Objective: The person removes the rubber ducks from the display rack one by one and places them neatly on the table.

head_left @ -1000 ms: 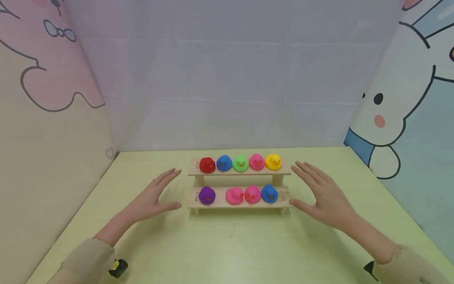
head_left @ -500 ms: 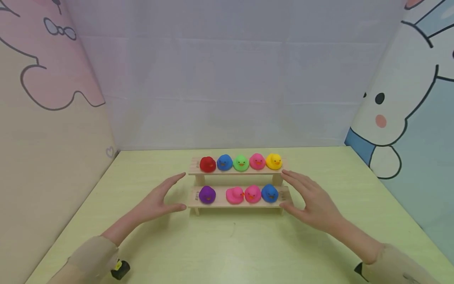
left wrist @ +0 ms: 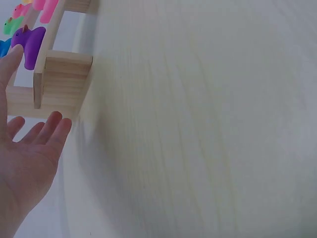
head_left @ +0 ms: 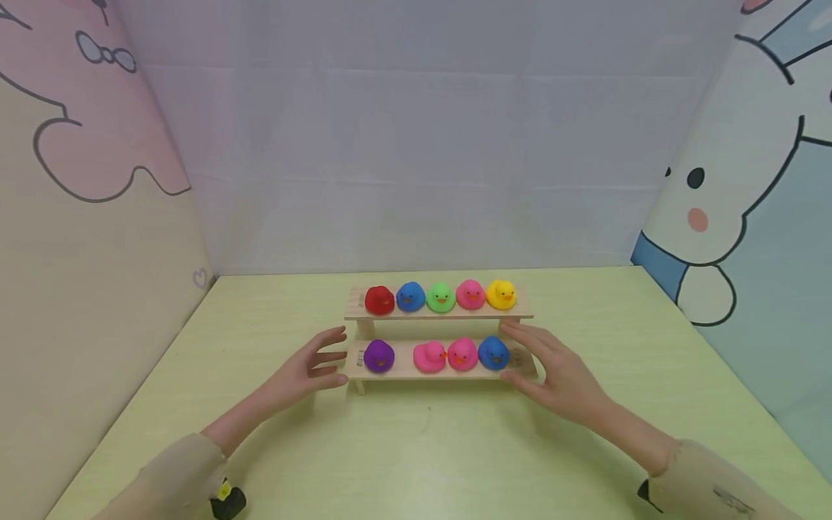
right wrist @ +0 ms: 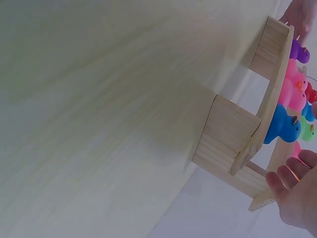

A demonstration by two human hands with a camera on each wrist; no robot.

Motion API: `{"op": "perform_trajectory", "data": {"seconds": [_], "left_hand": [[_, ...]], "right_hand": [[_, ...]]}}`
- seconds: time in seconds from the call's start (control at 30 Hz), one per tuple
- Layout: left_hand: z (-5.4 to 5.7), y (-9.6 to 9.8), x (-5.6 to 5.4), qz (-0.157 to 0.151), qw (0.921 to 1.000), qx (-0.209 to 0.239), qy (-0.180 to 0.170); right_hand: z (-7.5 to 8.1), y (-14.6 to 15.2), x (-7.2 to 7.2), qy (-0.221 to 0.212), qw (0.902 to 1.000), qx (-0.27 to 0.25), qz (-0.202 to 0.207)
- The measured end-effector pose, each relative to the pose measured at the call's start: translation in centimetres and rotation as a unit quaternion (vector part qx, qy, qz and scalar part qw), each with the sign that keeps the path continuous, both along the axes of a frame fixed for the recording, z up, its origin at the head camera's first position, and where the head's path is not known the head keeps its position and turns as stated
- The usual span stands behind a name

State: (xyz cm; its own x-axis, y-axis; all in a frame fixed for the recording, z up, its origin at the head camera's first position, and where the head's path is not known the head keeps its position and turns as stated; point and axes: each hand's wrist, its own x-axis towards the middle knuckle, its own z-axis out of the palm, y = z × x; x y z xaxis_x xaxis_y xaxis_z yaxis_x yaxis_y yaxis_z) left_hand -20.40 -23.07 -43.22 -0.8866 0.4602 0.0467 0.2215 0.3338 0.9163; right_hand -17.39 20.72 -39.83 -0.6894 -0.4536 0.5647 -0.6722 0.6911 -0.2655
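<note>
A two-tier wooden stand (head_left: 403, 360) holds small rubber ducks. On its upper shelf sit a red duck (head_left: 380, 300), a blue duck (head_left: 411, 297), a green duck (head_left: 440, 297), a pink duck (head_left: 471, 295) and a yellow duck (head_left: 501, 295). The lower shelf bears a purple duck (head_left: 379, 357), a gap, two pink ducks (head_left: 463, 354) and another blue duck (head_left: 494, 353). My left hand (head_left: 305, 370), fingers apart, is right at the stand's left end. Around the right end, my right hand (head_left: 564, 375) spreads thumb and fingers, overlapping the lower shelf. Neither hand grips anything.
The stand rests on a pale wood-grain table (head_left: 416, 448). A white cloth backdrop (head_left: 416, 166) rises behind it. Cartoon-printed panels flank the table, one on the left (head_left: 97, 289) and one on the right (head_left: 780, 289).
Both hands have moved inward to the stand's ends, the right one farther over the lower shelf. The left fingers have spread apart. The ducks and stand have kept their places.
</note>
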Motion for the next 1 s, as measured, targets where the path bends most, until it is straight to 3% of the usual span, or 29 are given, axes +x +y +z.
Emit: {"op": "perform_trajectory", "data": {"seconds": [0.37, 0.57, 1.0], "left_hand": [[-1.3, 1.0, 0.1, 0.018, 0.9974, 0.032, -0.063], [-2.3, 1.3, 0.0, 0.029, 0.9954, 0.056, -0.072], [-2.7, 1.2, -0.2, 0.038, 0.9920, 0.079, -0.090]], "right_hand": [[-1.1, -0.4, -0.8, -0.062, 0.9953, -0.065, 0.035], [-1.3, -0.4, -1.0, -0.089, 0.9924, -0.077, 0.036], [-1.7, -0.7, -1.3, -0.160, 0.9808, -0.112, 0.006]]}}
